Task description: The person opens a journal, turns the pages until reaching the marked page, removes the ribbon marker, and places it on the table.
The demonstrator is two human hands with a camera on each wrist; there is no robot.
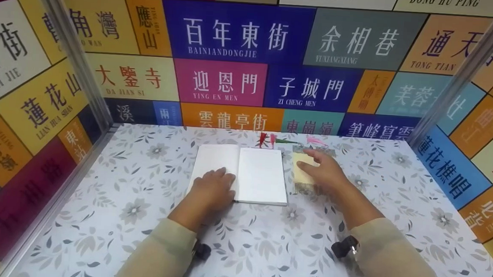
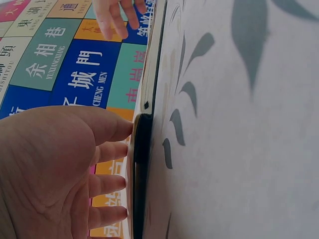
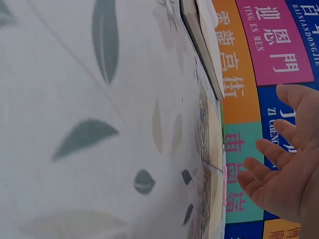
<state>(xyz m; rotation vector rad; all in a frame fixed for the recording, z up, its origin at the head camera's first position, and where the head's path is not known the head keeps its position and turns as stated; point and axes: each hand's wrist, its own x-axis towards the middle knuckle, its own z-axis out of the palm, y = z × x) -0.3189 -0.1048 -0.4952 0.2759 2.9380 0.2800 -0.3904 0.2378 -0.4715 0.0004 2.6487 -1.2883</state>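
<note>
An open notebook (image 1: 263, 176) with blank white pages lies flat on the table. My left hand (image 1: 213, 188) rests on its left page near the lower edge, fingers extended. In the left wrist view, the thumb (image 2: 112, 127) touches the edge of the notebook (image 2: 142, 149). To the right of the notebook lies a flat, pale yellow paper item (image 1: 300, 176) with a grey patterned border at top and bottom. Over its right part is my right hand (image 1: 326, 171). The right wrist view shows this hand (image 3: 286, 154) raised above the yellow item (image 3: 214, 186), fingers relaxed and holding nothing.
Behind the notebook lie small tassels: a red one (image 1: 262, 140), a pink one (image 1: 273, 140) and a light pink one (image 1: 315, 141), with a green strip (image 1: 287, 141) between. A floral cloth (image 1: 139, 209) covers the table. Colourful sign-printed panels (image 1: 238, 33) wall its back and sides.
</note>
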